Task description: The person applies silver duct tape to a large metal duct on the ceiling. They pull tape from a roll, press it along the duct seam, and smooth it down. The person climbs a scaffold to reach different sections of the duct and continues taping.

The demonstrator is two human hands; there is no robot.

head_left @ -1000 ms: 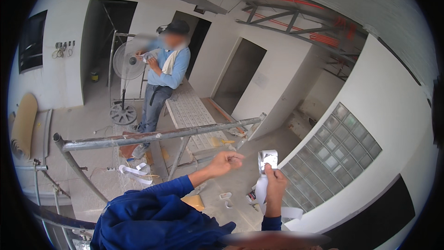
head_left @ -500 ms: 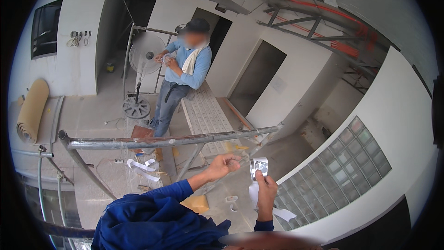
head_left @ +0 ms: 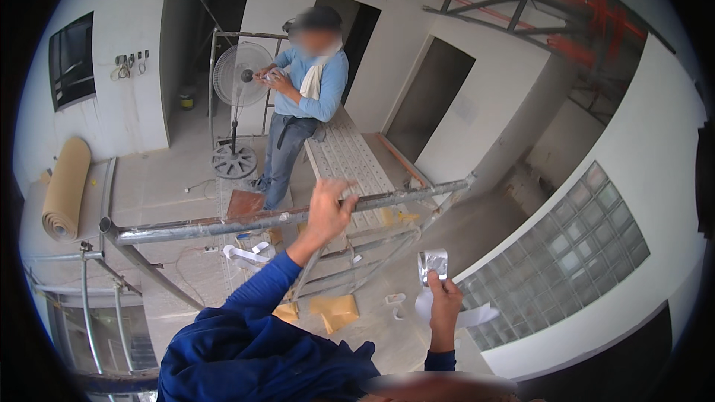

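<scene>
The left hand point(head_left: 328, 212) is before the scaffold rail point(head_left: 201, 228) (contact is unclear); to its right, the tape roll point(head_left: 433, 263) sits in the right hand point(head_left: 445, 299); beyond the rail, a co-worker point(head_left: 325, 82) rests against the plank point(head_left: 348, 160), fan point(head_left: 237, 78) at left; rolled mat point(head_left: 67, 186) far left, glass-block window point(head_left: 566, 260) right.

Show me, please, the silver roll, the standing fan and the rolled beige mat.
Silver roll point(head_left: 433, 262), head view: its shiny surface.
Standing fan point(head_left: 235, 76), head view: its round grille.
Rolled beige mat point(head_left: 68, 187), head view: its outer side.
</scene>
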